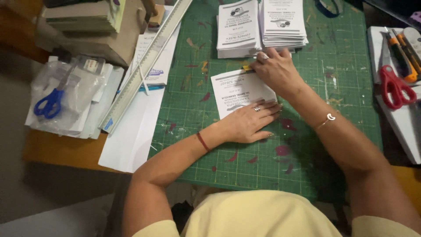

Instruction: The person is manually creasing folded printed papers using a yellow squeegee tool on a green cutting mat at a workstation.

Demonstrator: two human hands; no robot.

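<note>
A white printed leaflet (234, 90) lies on the green cutting mat (346, 74). My left hand (247, 123) presses flat on the leaflet's near edge, fingers spread. Closed over the leaflet's far right corner, my right hand (274, 70) pinches something small and yellow (247, 68) there; what it is I cannot tell. Two stacks of the same white leaflets (261, 26) sit just beyond my right hand at the mat's far edge.
A long metal ruler (144, 66) lies diagonally left of the mat, over white paper sheets (131, 136). Blue scissors (50, 103) rest in a plastic bag at far left. Red scissors (392, 85) and orange utility knives (405, 55) lie at right. A cardboard box (105, 39) stands at back left.
</note>
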